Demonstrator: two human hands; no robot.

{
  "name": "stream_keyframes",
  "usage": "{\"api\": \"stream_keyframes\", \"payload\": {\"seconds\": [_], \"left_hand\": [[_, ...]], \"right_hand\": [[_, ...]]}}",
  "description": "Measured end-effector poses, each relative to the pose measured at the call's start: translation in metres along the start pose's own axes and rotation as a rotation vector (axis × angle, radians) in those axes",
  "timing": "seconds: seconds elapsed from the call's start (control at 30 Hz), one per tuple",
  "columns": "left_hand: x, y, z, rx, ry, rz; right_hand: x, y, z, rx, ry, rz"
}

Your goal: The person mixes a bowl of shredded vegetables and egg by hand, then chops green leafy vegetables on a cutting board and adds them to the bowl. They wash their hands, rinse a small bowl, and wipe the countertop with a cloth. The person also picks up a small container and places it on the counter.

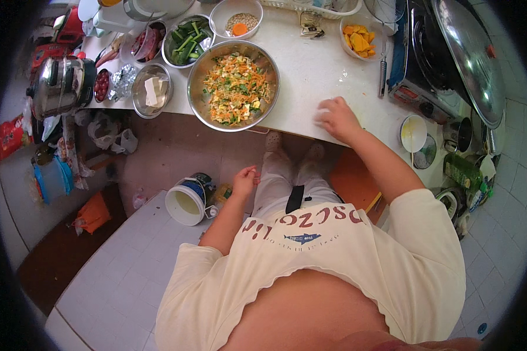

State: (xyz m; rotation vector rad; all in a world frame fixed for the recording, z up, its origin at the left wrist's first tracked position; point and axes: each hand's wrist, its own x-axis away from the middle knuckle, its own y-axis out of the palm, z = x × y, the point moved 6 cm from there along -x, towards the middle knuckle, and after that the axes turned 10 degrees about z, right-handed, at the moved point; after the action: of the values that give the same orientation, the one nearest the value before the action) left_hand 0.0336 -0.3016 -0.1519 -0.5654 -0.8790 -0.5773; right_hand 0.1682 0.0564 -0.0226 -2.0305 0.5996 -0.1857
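Over the front part of the white counter (307, 83), my right hand (337, 119) is blurred, its fingers bent; whether anything small is under them cannot be seen. My left hand (246, 179) hangs below the counter edge, fingers curled together, with no object visible in it. Left of my right hand stands a large steel bowl (273, 103) of chopped mixture with shredded carrot, greens and egg-like yellow bits. Beside it sit a steel bowl of tofu-like white blocks (156, 91), a bowl of cut green vegetables (188, 41) and a clear bowl of pale beans (241, 22).
A plastic tub of orange-yellow slices (358, 41) and a peeler-like tool (382, 78) lie near the gas stove (421, 98). On the right is a white bowl with chopsticks (413, 131). A pressure cooker (59, 87) stands left; a white bucket (184, 205) is below.
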Motion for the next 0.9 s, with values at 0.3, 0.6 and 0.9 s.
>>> {"api": "stream_keyframes", "payload": {"seconds": [0.3, 0.6, 0.9], "left_hand": [[-0.006, 0.045, -0.028, -0.024, -0.135, -0.143], [0.019, 0.194, 0.012, 0.126, -0.289, -0.565], [0.013, 0.237, 0.025, 0.164, -0.345, -0.692]], "right_hand": [[-0.027, -0.042, 0.127, 0.467, 0.403, 0.393], [0.079, -0.034, 0.045, 0.016, 0.312, 0.208], [0.119, -0.011, 0.051, 0.349, 0.806, 0.401]]}}
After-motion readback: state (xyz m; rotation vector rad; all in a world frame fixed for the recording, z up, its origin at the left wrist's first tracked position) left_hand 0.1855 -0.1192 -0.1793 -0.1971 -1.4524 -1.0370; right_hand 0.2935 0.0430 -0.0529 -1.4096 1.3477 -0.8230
